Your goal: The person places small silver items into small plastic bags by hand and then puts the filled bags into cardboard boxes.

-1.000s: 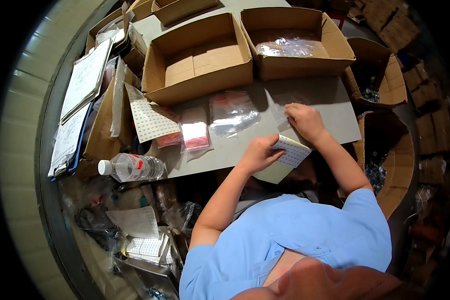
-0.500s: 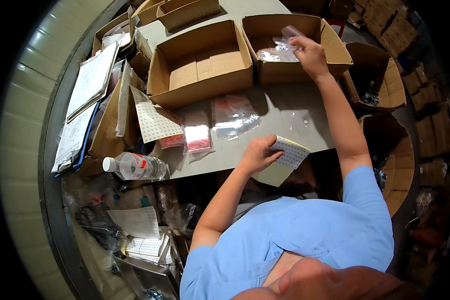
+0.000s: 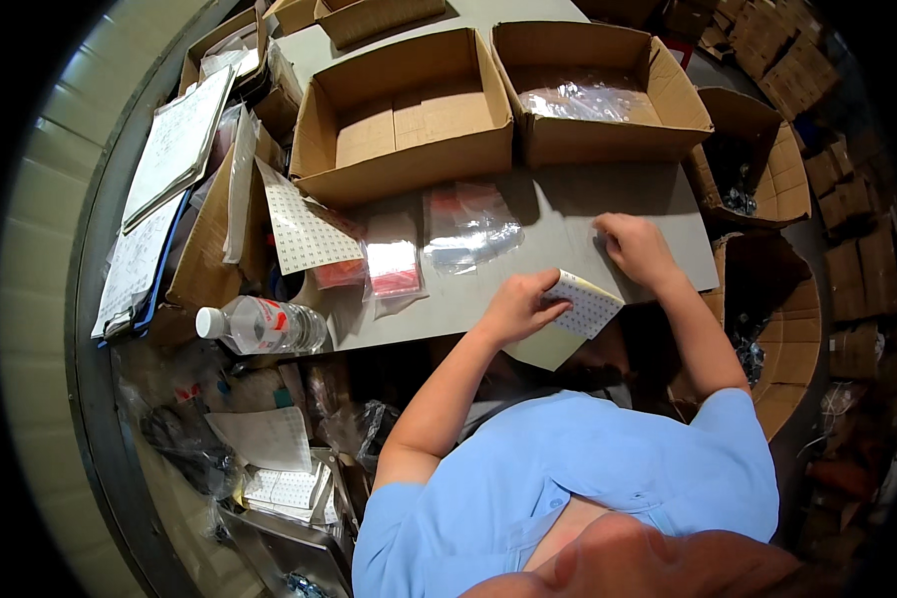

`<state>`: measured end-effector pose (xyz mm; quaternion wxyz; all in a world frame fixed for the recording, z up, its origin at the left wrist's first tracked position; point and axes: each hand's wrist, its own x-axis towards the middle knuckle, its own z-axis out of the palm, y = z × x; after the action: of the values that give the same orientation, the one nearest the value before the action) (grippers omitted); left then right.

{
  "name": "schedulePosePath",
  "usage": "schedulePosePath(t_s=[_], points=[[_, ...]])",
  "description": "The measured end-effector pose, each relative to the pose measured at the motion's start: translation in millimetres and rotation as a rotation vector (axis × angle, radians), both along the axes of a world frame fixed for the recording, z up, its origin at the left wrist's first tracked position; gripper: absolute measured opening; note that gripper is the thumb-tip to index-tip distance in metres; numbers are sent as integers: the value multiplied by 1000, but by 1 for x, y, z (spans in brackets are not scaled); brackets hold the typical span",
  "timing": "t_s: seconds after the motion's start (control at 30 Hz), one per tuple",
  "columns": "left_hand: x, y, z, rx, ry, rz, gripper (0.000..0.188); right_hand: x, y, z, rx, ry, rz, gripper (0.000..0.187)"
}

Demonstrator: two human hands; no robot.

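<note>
My left hand point(image 3: 524, 307) is closed on a folded sticker sheet point(image 3: 590, 302), white with rows of small printed marks and a pale yellow backing, at the table's front edge. My right hand point(image 3: 636, 247) is low over the grey tabletop, right of the sheet. Its fingers are curled together, and whatever they may hold is hidden. Clear plastic bags point(image 3: 580, 102) lie in the cardboard box point(image 3: 608, 149) beyond that hand. Left of my hands, a flat clear bag point(image 3: 473, 234) and a clear pack with a red band point(image 3: 394, 261) rest on the table.
Another cardboard box point(image 3: 409, 164) stands left of the bag box. A plastic bottle point(image 3: 264, 326) lies tilted at the left front, near another sticker sheet point(image 3: 304, 224) and clipboards point(image 3: 174, 149). Open cartons point(image 3: 782, 179) with dark items line the right side.
My right hand has left the far right box and come back down to the tabletop. The clear bag it held now lies in that box. My left hand keeps the sheet nearly still.
</note>
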<state>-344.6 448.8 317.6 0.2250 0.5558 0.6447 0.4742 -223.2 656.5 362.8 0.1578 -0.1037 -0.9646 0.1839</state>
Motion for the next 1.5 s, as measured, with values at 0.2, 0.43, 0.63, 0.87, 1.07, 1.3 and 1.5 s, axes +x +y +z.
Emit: schedulePosePath(t_s=[0.2,0.43,0.63,0.87,1.07,1.3,1.5], points=[[3,-2,0,42,-4,53,29,-70,35,48,-120,621,-109,21],[2,-5,-3,12,-49,47,27,-133,0,56,193,517,149,38],[4,-2,0,39,42,16,26,-129,-50,-14,172,-280,560,67],[7,-2,5,69,-100,14,28,-51,-31,-25,167,-460,223,69],[4,-5,-1,-43,-188,10,27,-13,-4,-30,-182,-130,104,64],[4,-2,0,-17,-92,17,28,-42,19,-28,92,-224,-412,34],[5,-2,-2,19,-61,40,29,-44,35,-18,-594,1,-167,25]])
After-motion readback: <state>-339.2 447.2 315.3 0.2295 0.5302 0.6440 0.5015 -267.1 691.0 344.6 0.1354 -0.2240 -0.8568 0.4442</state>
